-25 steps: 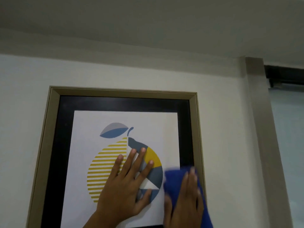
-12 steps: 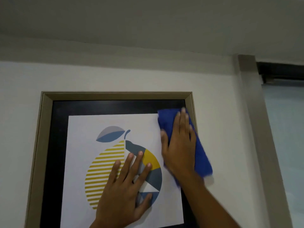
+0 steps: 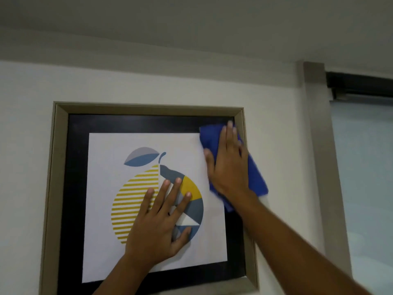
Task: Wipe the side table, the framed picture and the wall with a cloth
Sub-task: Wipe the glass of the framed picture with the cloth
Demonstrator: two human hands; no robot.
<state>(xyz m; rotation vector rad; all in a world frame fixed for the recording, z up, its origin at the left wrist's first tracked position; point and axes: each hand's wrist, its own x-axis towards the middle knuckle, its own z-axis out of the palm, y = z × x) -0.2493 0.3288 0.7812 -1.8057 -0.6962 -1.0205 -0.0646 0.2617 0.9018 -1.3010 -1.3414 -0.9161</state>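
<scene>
**Cloth at the frame's upper right corner**

A pale wall (image 3: 148, 81) fills the view under a white ceiling, with a window blind (image 3: 361, 167) at the right edge. The right hand (image 3: 228, 165) lies flat, fingers straight and close together, pressing a blue cloth (image 3: 254, 173) against the upper right corner of the framed picture (image 3: 51, 188); it is a flat press, not a closed grip. The cloth spills over the beige frame edge onto the wall beside it. The left hand (image 3: 158, 222) rests open, fingers spread, on the glass over the lemon print (image 3: 136, 196), holding nothing. Both forearms reach up from the lower right and bottom edge.
</scene>
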